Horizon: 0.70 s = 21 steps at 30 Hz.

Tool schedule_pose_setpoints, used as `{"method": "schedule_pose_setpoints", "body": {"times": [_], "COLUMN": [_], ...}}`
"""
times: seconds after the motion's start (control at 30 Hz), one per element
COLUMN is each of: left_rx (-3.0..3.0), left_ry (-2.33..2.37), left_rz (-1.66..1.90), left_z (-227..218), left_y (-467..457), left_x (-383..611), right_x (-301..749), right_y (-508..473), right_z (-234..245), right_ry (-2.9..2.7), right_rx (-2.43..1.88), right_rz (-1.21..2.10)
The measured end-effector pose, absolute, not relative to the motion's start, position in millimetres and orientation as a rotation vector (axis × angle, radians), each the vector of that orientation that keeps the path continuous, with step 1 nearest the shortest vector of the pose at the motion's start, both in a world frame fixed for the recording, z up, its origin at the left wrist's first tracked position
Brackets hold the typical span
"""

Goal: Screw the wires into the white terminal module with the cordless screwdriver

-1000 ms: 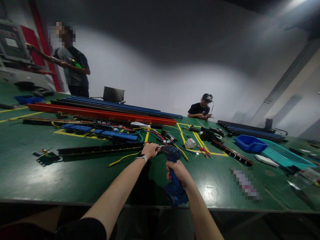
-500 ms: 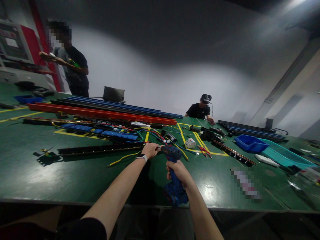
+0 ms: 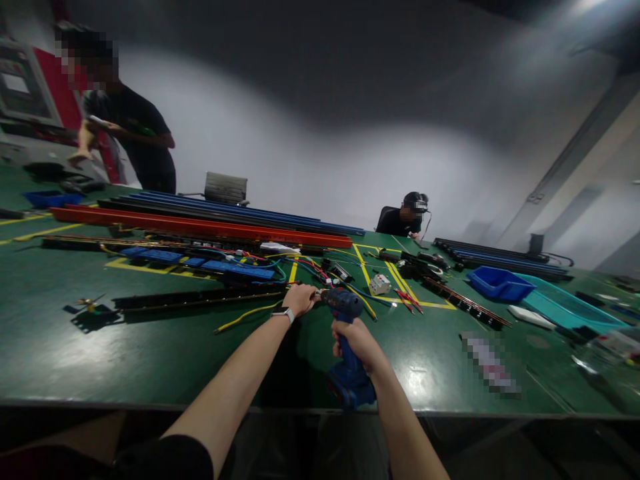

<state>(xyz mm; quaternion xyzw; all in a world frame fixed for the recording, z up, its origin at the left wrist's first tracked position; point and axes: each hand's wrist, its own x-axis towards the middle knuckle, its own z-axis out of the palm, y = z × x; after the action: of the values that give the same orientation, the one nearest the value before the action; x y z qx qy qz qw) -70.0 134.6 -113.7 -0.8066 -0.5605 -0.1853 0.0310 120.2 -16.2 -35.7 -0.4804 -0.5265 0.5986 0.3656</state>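
Note:
My right hand [image 3: 356, 339] is wrapped round the handle of a blue cordless drill [image 3: 350, 377]. The drill's nose points left, towards the fingertips of my left hand [image 3: 300, 300]. That hand is closed at the right end of a long black strip [image 3: 200, 298]; what its fingers pinch is hidden behind them. A yellow cable [image 3: 245, 316] lies on the table just left of my left wrist. Beyond the drill is a small white breaker-like block [image 3: 380, 285], with red-handled tools or leads [image 3: 409, 301] beside it.
Across the green table [image 3: 150, 367] lie a long orange rail [image 3: 210, 225], blue modules with wiring [image 3: 235, 269] and another strip [image 3: 467, 301]. At right are a blue bin [image 3: 500, 283] and a teal tray [image 3: 570, 307]. Two people [image 3: 143, 127] are beyond the table, one standing, one seated.
Both hands and the drill hold nearly the same place. The standing person has leaned left and lowered an arm; the seated person's head is bent down more.

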Motion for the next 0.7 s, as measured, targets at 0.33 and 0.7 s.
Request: {"method": "schedule_pose_setpoints", "body": {"times": [0.33,0.7], "left_rx": [-2.506,-2.516], "left_ry": [-1.712,-1.747], "left_rz": [-0.582,-0.56], "left_z": [-118.7,-115.7], "left_y": [138.7,135.4], "left_x": [-71.4,-70.0], "right_x": [121.5,122.0], "right_y": [-14.8,-16.2], "right_z": [-37.3,-35.6], "right_ry": [-1.342,-1.35], "right_rx": [-1.247,-1.262], "right_rz": [1.556,1.527]}}
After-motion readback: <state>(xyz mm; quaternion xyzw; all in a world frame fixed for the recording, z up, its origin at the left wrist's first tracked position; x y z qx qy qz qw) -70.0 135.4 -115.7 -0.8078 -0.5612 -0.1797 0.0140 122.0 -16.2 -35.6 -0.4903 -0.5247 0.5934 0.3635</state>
